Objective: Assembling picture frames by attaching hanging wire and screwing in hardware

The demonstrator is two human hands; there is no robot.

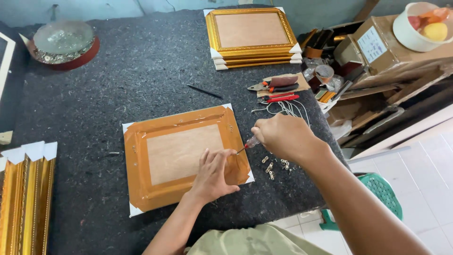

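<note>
Left hand [212,174] pressed flat on frame [181,158], holding nothing.
Screwdriver [247,145] is gripped in the closed right hand [283,137], its tip slanted down-left, just beyond the left fingertips; hardware [276,166] lies below.

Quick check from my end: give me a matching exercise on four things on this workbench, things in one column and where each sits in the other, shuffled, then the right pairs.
Things:
1. Screwdriver
2. Stack of gold frames
3. Small metal hangers
4. Glass dish

Places:
A. Far left corner of the table
B. In the right hand, tip on the taped frame back
C. Far edge of the table, right of centre
D. Loose on the felt, under the right wrist

Pairs: 1-B, 2-C, 3-D, 4-A. The left hand presses flat on the taped frame back.
</note>
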